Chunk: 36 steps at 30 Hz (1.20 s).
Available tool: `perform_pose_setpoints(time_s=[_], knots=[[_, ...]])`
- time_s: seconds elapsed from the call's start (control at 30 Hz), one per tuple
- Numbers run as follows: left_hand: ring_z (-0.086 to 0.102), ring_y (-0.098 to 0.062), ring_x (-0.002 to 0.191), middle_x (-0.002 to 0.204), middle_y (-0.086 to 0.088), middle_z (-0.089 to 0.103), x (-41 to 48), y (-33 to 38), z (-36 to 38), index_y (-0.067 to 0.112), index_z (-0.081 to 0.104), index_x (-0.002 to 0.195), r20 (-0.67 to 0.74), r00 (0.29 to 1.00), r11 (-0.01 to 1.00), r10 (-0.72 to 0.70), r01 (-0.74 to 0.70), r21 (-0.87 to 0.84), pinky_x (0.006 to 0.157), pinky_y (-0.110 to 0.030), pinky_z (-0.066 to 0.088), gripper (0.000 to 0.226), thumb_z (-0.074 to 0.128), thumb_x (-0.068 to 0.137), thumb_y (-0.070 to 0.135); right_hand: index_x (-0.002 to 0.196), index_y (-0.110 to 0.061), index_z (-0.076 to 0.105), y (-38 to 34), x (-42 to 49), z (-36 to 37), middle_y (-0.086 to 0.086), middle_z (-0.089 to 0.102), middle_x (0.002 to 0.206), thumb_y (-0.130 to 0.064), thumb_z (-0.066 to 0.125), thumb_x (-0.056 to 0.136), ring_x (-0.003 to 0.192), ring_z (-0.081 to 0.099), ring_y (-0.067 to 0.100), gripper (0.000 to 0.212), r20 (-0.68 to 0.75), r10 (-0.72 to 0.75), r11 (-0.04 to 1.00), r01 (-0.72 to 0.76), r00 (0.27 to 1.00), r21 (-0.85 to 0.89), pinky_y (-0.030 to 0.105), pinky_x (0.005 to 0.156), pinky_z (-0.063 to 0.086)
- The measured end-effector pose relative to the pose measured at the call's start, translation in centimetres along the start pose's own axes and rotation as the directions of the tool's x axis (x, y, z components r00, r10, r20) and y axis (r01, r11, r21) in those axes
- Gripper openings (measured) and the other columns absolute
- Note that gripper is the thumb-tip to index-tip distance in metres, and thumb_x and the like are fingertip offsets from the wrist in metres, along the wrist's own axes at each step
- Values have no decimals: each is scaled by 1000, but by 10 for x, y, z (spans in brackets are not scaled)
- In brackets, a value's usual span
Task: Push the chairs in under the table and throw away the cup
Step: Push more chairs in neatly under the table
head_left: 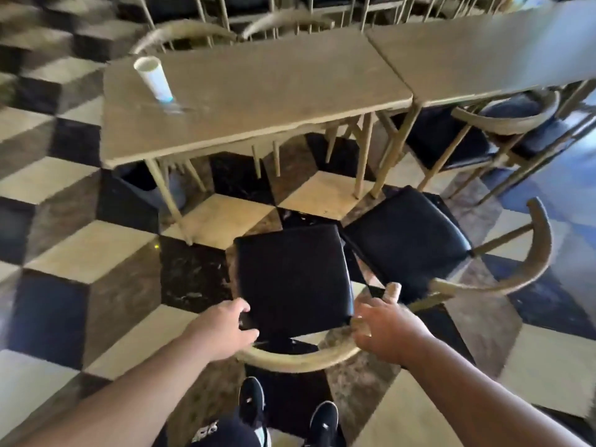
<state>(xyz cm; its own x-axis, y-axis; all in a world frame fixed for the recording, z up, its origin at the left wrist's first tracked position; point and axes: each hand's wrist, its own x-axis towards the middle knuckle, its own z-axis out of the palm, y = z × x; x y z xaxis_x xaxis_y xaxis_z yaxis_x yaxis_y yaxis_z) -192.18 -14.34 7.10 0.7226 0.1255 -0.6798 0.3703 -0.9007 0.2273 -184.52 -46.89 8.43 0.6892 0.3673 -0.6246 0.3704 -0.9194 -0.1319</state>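
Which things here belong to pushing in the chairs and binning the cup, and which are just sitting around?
For the job:
near chair
second pulled-out chair
table
cup

Just there:
neighbouring table
tucked-in chair under it
far-side chairs
checkered floor

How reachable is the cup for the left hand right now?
Probably not reachable from here. The left hand grips the chair, which stands pulled out in front of the table; the cup sits at the table's far left corner.
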Motion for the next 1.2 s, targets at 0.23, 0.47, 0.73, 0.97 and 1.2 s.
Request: perform_pose_setpoints(time_s=[0.23,0.47,0.73,0.97,1.2], knots=[[60,-26,124,135,4,66,36,-5,81,31,60,133,213,968,901,134,-208,381,113,-52,37,71,70,79,75,143,-24,58,7,59,71,2,60,142,-46,64,94,137,50,27,54,203,-149,903,217,968,-370,46,122,28],[63,-24,109,110,5,71,63,-21,87,29,62,114,56,996,884,72,-89,458,105,-48,41,50,74,79,63,111,-30,70,-17,104,69,-3,70,112,-31,64,88,111,63,25,23,164,-216,835,269,962,-480,47,103,45],[62,-23,112,116,6,72,121,-84,22,35,62,133,57,997,882,45,-67,467,105,-49,42,62,63,80,67,110,-30,67,-68,186,24,-3,68,108,-33,66,91,107,62,25,19,121,-302,836,324,946,-443,46,104,43],[63,-21,108,112,8,72,179,-127,-56,31,66,126,45,994,870,99,-108,480,105,-45,44,51,62,85,61,112,-27,65,-110,265,-34,-3,67,109,-37,64,94,107,60,25,21,118,-311,824,329,943,-461,45,99,43],[62,-20,102,104,7,70,242,-162,-128,33,66,122,21,994,880,108,-106,462,103,-46,46,46,63,85,60,117,-28,65,-148,342,-93,-3,68,111,-41,66,94,107,62,25,27,100,-299,831,310,949,-462,44,96,44]])
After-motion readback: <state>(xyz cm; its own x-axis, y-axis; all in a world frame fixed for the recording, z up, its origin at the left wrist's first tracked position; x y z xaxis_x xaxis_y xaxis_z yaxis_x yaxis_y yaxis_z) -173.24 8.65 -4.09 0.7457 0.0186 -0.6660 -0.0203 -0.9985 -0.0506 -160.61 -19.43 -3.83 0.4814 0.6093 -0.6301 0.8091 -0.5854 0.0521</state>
